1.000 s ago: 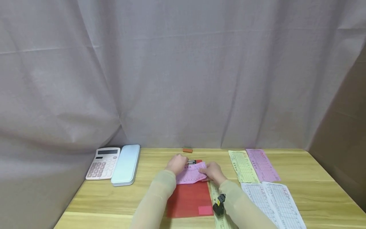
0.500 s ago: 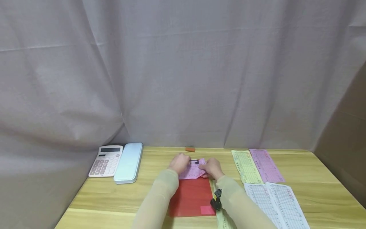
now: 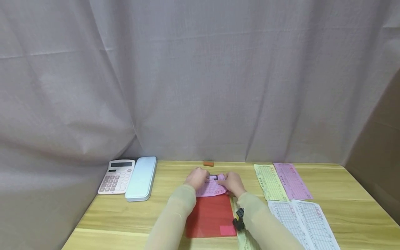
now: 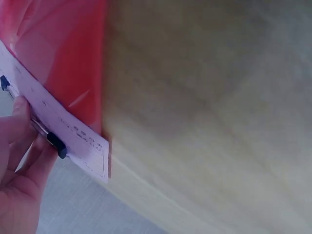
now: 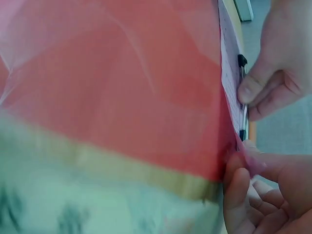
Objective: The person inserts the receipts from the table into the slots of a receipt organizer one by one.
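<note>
A red clip folder (image 3: pixel 209 215) lies on the table in the head view, with a pink printed form (image 3: pixel 210 189) across its far end. My left hand (image 3: pixel 197 178) pinches the metal clip with black ends (image 4: pixel 57 145); its thumb lies on the clip's bar in the left wrist view. Beneath the clip runs the pink form's edge. Opposite, my right hand (image 3: pixel 233 183) pinches the form's right end between thumb and fingers. That end is crumpled in the right wrist view, close to the clip's black end. Part of the form is hidden by both hands.
A calculator (image 3: pixel 116 177) and a pale blue case (image 3: pixel 141 178) stand at left. Yellow (image 3: pixel 271 182), pink (image 3: pixel 292 180) and white forms (image 3: pixel 315 222) lie at right. Another yellow form (image 3: pixel 243 239) sits under my right forearm. An orange block (image 3: pixel 208 163) is at the far edge.
The pink form has slid away from me toward the folder's far end, and the clip now shows over it. Both hands keep their holds. The head view has shifted slightly.
</note>
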Motion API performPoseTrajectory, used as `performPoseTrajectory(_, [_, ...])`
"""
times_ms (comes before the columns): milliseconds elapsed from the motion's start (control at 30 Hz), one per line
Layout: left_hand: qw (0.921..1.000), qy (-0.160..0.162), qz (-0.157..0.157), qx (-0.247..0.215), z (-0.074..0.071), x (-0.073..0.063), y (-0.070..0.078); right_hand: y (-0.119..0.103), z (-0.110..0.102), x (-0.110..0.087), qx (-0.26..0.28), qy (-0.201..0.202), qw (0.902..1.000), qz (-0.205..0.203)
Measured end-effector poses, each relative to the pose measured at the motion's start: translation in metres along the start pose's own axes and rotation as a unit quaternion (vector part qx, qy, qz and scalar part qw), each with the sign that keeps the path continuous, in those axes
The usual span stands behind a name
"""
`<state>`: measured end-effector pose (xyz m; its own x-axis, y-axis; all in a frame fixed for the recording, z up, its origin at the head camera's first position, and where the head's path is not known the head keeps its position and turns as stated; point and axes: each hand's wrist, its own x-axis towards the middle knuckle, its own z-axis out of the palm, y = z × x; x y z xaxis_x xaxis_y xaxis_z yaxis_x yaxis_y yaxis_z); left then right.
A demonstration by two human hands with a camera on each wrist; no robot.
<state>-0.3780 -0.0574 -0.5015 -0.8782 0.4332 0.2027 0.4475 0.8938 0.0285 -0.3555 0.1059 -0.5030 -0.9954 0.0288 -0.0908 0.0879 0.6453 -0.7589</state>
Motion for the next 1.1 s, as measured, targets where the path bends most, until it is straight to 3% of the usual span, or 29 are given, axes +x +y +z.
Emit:
performPoseTrajectory(233, [0.9991,-0.017,-0.019,-0.035,0.001,0.001,0.000,0.003,-0.018,0.000,-0.025,0.000,0.9991,-0.034])
performPoseTrajectory(467, [0.9997,-0.024,-0.001,0.004,-0.002,-0.001,0.002,0.010,-0.038,0.002,-0.037,0.003,0.9972,-0.066])
performPoseTrajectory(700, [0.9987,-0.023,-0.019,-0.042,-0.006,-0.005,0.000,0.024,-0.066,0.004,-0.056,0.005,0.9903,-0.127])
performPoseTrajectory(867, [0.9977,-0.024,-0.032,-0.054,-0.004,-0.004,-0.001,0.042,-0.091,0.007,-0.049,0.015,0.9840,-0.171])
performPoseTrajectory(1000, [0.9976,-0.012,-0.031,-0.060,-0.002,-0.004,-0.001,0.071,-0.107,0.020,-0.009,0.016,0.9750,-0.221])
performPoseTrajectory(1100, [0.9977,-0.003,-0.028,-0.062,-0.001,-0.004,-0.002,0.085,-0.117,0.024,-0.007,0.018,0.9737,-0.227])
